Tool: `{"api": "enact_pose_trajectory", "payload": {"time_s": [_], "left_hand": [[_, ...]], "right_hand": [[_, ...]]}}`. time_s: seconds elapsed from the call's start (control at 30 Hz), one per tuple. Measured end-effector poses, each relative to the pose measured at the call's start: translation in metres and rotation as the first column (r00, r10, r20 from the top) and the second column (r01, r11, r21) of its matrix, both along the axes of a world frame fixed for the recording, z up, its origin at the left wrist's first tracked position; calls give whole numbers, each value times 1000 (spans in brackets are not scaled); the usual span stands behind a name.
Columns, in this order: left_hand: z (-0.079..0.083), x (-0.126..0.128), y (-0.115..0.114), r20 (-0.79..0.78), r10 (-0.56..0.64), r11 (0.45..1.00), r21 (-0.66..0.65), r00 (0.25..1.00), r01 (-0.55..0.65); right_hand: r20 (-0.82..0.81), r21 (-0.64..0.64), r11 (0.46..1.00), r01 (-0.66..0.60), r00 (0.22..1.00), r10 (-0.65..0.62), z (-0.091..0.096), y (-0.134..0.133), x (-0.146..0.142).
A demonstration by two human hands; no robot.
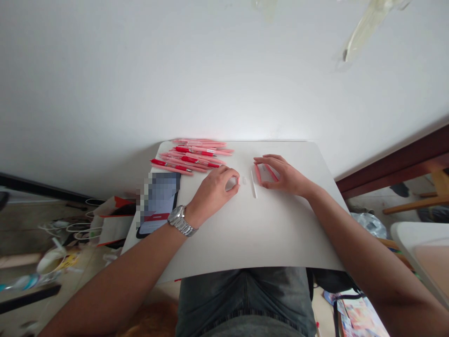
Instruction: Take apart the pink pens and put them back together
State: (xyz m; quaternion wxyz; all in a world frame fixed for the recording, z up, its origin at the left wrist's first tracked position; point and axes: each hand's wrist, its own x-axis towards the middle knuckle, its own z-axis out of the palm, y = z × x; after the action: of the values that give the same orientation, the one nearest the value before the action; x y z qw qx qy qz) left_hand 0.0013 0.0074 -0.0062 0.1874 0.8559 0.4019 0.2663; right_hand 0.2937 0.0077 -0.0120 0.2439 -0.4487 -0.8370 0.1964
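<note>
My left hand (218,185), with a metal watch on its wrist, pinches a small pink pen part (238,180) between thumb and fingertips. To its right, my right hand (284,174) has thumb and fingers at the two ends of a pink pen barrel (258,174). Another pink-red pen piece (272,173) lies under the arch of that hand. Between the hands a thin white pen refill (253,183) rests on the table, and a tiny clear piece (244,180) sits beside my left fingertips. A pile of pink and red pens (196,157) lies beyond my left hand.
The white table (245,234) stands against a pale wall (224,70). A phone (159,201) lies along its left edge. Boxes, cables and a cup (52,260) crowd the floor at left. On the right are a white surface (421,248) and a plastic bag (370,224).
</note>
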Motion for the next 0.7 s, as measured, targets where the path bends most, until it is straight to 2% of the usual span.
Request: {"api": "enact_pose_trajectory", "payload": {"time_s": [0.37,0.53,0.7], "left_hand": [[1,0,0,-4,5,1000,-16,1000,-5],[1,0,0,-6,8,1000,-20,1000,-9],[1,0,0,3,13,1000,-20,1000,-13]], "right_hand": [[35,-65,997,-34,999,37,1,-5,-1],[24,45,997,-57,998,56,4,-4,-2],[0,136,989,50,999,-51,2,-2,2]]}}
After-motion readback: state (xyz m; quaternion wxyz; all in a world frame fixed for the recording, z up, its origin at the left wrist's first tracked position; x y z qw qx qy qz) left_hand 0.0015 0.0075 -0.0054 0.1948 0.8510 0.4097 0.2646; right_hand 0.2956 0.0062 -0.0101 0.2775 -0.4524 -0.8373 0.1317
